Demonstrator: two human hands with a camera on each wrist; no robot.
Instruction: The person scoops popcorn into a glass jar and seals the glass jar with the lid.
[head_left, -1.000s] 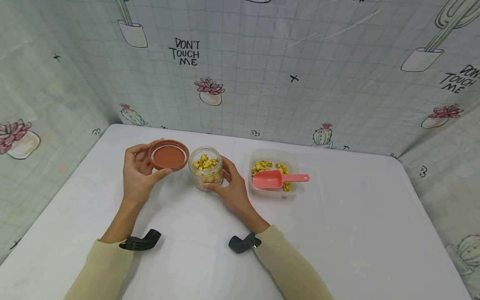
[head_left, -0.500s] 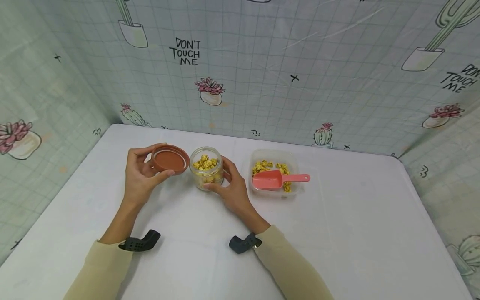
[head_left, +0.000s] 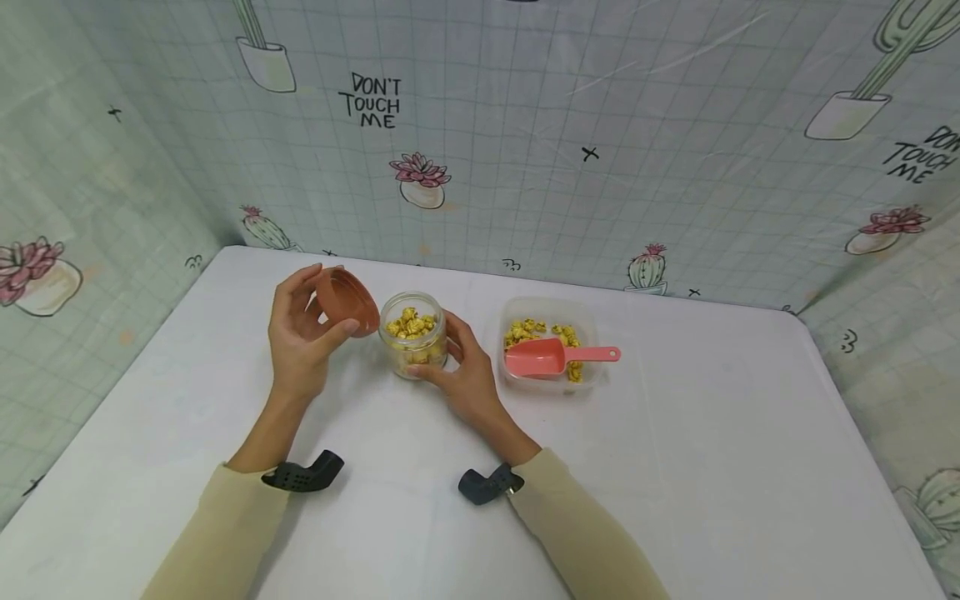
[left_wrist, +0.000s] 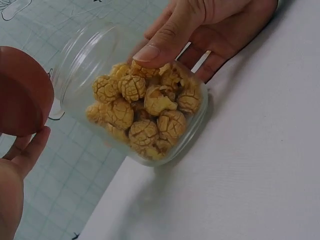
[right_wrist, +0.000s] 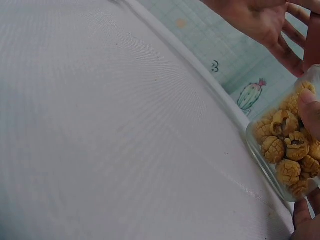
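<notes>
My left hand (head_left: pixel 298 354) pinches a reddish-brown jar lid (head_left: pixel 347 304) between thumb and fingers. The lid is tilted steeply, its lower right edge right at the jar's rim in the head view. A clear glass jar (head_left: pixel 393 357) stands upright on the table, its mouth uncovered. Golden popcorn (left_wrist: pixel 142 110) fills roughly its lower part, with free space under the rim. My right hand (head_left: pixel 471 383) grips the jar from the right side, thumb at the front; its other fingers are partly hidden behind the glass.
To the right, a translucent plastic container (head_left: pixel 550 307) holds more popcorn. A pink scoop (head_left: pixel 536 358) lies across it, handle sticking out over the right rim. The white table (head_left: pixel 720 450) meets a patterned cloth backdrop (head_left: pixel 510 183) behind.
My left hand has moved a little right and up and tipped the lid from nearly flat to steeply tilted. The right hand and jar have stayed in place.
</notes>
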